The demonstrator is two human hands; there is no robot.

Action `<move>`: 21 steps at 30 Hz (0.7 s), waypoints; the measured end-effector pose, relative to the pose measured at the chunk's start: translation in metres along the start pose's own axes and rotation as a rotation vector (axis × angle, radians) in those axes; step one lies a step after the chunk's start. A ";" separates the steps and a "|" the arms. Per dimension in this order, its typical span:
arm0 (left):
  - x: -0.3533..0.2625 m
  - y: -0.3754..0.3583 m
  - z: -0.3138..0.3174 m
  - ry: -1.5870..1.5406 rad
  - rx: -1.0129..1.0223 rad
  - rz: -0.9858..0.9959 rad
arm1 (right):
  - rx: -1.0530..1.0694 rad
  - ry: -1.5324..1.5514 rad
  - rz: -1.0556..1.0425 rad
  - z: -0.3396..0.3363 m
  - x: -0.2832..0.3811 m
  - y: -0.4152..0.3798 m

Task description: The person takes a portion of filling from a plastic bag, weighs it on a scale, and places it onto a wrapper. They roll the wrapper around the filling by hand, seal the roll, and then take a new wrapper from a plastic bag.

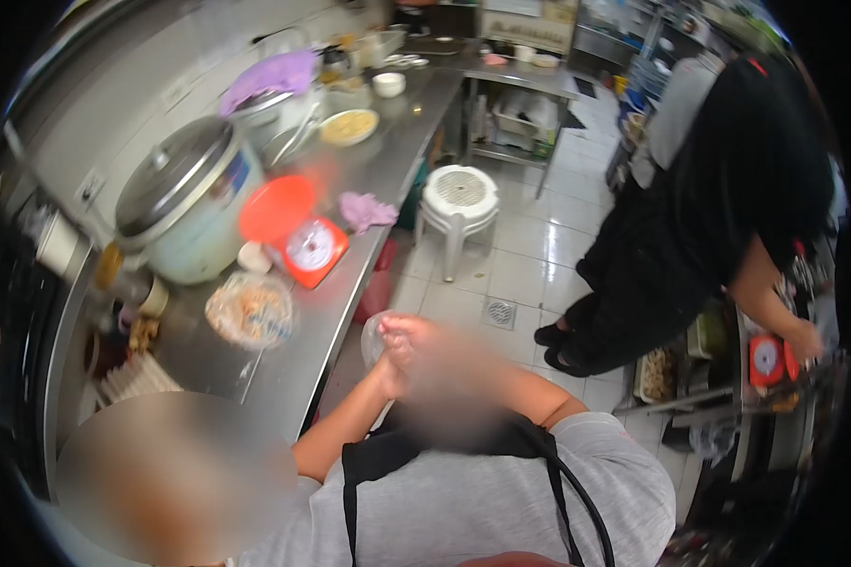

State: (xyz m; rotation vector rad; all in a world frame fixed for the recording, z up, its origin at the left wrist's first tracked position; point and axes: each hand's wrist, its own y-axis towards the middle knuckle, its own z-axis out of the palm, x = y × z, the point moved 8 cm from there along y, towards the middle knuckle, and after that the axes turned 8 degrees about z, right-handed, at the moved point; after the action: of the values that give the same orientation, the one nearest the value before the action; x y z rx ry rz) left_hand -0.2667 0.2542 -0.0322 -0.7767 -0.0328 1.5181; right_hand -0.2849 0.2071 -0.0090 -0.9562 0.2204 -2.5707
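My left hand (392, 376) and my right hand (412, 333) are together in front of my body, beside the counter's front edge. A piece of clear plastic (373, 336) shows at their left side, against my fingers. Whether it is a bag or a glove I cannot make out. The fingers of both hands look closed, and a blurred patch covers part of my right forearm and wrist. Nearest on the counter are a red kitchen scale (314, 250) with a red pan (278, 209) and a plastic-lined bowl (250, 310) of pale, shredded-looking food.
A large lidded pot (184, 203) stands on the steel counter (298, 354) by the wall. Beyond the scale lie a pink cloth (367, 212) and a yellow-filled bowl (349, 127). A white stool (460, 194) stands ahead. At right, a co-worker (700, 227) reaches toward another red scale (766, 359).
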 end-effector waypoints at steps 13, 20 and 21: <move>0.033 0.093 -0.026 0.226 0.189 -0.128 | -0.378 0.164 -0.426 -0.014 0.034 -0.102; 0.024 0.076 -0.007 0.477 0.299 -0.137 | -1.218 -0.235 -0.791 -0.054 0.025 -0.181; 0.023 0.069 0.000 0.572 0.209 -0.099 | -1.454 -0.520 -0.860 -0.037 0.025 -0.198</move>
State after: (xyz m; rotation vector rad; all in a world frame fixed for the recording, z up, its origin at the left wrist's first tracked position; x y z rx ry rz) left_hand -0.3251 0.2653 -0.0748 -0.9960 0.4985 1.1398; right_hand -0.3854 0.3778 0.0325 -2.5533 2.0359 -2.3279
